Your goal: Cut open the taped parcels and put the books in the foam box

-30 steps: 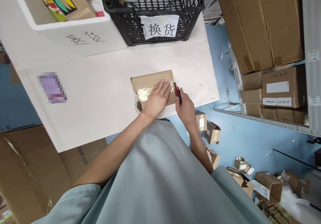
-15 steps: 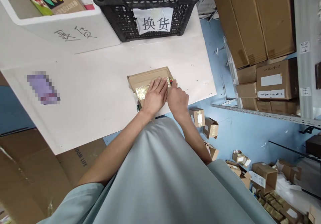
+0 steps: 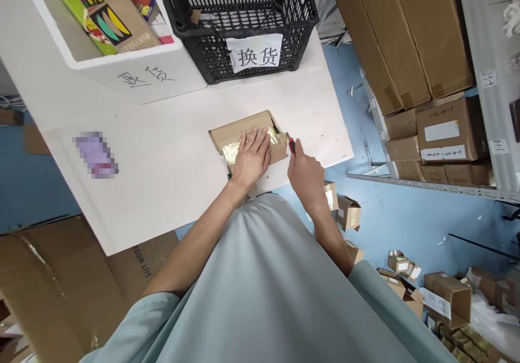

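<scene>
A flat cardboard box (image 3: 239, 128) with shiny tape across its top lies on the white table (image 3: 170, 151), close to its front edge. My left hand (image 3: 252, 157) rests flat on the box, its fingers stretched over the tape. Just right of the box, my right hand (image 3: 306, 176) is closed around a small red-handled utility knife (image 3: 291, 145). The knife's tip points toward the box's right end, where the tape looks cut and loose. Part of the knife's handle is hidden in my fist.
Behind the box stand a black plastic crate (image 3: 199, 54) with a paper label and a white foam box (image 3: 117, 73) holding colourful packages. A blurred-out purple object (image 3: 96, 154) lies at the left. Shelves with cartons (image 3: 450, 130) rise at the right; small boxes (image 3: 348, 213) sit on the blue floor.
My right hand has drawn away from the box to the right, bringing the red knife into view. My left hand stays on the box. The camera view has shifted slightly.
</scene>
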The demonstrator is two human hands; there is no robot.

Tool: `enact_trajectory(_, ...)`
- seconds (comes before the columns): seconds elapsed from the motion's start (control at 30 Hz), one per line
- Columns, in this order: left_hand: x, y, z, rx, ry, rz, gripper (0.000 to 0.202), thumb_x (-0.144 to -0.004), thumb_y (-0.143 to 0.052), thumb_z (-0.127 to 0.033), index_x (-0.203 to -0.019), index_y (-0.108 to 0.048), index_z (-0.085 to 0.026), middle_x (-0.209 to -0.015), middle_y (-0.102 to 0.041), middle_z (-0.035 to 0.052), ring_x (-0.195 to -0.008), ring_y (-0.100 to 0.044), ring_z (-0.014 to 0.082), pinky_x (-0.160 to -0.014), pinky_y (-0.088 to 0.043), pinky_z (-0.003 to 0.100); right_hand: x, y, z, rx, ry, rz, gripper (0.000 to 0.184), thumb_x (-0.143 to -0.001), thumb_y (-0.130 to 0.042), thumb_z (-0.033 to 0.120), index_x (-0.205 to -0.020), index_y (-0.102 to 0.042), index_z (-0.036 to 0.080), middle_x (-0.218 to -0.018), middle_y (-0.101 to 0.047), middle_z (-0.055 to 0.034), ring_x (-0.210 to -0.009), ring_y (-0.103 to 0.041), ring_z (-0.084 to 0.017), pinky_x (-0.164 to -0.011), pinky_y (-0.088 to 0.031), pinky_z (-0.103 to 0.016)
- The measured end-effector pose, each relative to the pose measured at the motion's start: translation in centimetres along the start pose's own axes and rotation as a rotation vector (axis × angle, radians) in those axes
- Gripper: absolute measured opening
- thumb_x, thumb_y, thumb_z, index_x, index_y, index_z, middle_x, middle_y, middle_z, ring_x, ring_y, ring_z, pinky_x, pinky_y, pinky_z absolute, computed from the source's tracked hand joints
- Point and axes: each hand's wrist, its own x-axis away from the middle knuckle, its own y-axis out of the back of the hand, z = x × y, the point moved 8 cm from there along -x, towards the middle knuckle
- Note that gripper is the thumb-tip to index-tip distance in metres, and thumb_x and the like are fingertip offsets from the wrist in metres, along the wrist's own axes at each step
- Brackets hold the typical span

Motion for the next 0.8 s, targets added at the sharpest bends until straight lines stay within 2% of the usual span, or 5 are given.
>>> enact_trajectory(0.13,0.0,1.5,1.3,0.002,-0.003,-0.045,0.055,-0.118,-0.041,-0.032,-0.168,-0.060,-0.020,-0.179,-0.054,0.0148,-0.177,-0.033,0.0353,-0.146,-0.020,0.071,-1.0,-1.1,-4.8,-0.096,-0.113,-0.119,0.065,-0.121,-0.034,0.043,-0.179,-0.041,0.014,-0.117,-0.084,-0.0237,-0.109,-0.082,-0.042,-0.103,-0.061,-0.058)
enact_trajectory(0.3,1.6,4.0,2.9,-0.036,0.009,-0.048,0.055,-0.119,-0.040,-0.034,-0.167,-0.061,-0.021,-0.177,-0.056,0.0144,-0.175,-0.038,0.0343,-0.146,-0.023,0.067,-4.9,-6.3,-7.8,-0.122,-0.194,0.017,0.062,-0.116,-0.039,0.025,-0.175,-0.044,0.008,-0.130,-0.081,-0.0268,-0.120,-0.079,-0.040,-0.107,-0.059,-0.054)
enact_trajectory(0.53,7.6,10.5,7.6,-0.050,0.144,-0.160,0.059,-0.120,-0.042,-0.054,-0.164,-0.065,-0.021,-0.175,-0.059,0.0141,-0.171,-0.047,0.0333,-0.141,-0.039,0.059,-8.0,-13.1,-6.6,-0.161,-0.195,0.093,0.073,-0.113,-0.037,0.020,-0.184,-0.025,0.006,-0.148,-0.069,-0.0297,-0.131,-0.074,-0.039,-0.114,-0.057,-0.053)
enact_trajectory(0.67,12.4,14.2,11.4,-0.018,0.402,-0.342,0.063,-0.111,-0.059,-0.069,-0.152,-0.074,-0.023,-0.167,-0.067,0.0146,-0.152,-0.065,0.0386,-0.129,-0.053,0.060,-9.3,-16.0,-5.2,-0.175,-0.176,0.112,0.079,-0.110,-0.041,0.019,-0.185,-0.020,0.006,-0.151,-0.064,-0.0296,-0.129,-0.074,-0.038,-0.114,-0.057,-0.050)
enact_trajectory(0.8,16.9,15.0,16.1,0.230,0.651,-0.437,0.063,-0.106,-0.068,-0.068,-0.147,-0.077,-0.020,-0.157,-0.074,0.0160,-0.129,-0.078,0.0360,-0.107,-0.068,0.052,-10.2,-17.5,-3.8,-0.183,-0.159,0.108,0.082,-0.106,-0.044,0.020,-0.183,-0.021,0.003,-0.149,-0.062,-0.0298,-0.125,-0.073,-0.037,-0.110,-0.057,-0.047)
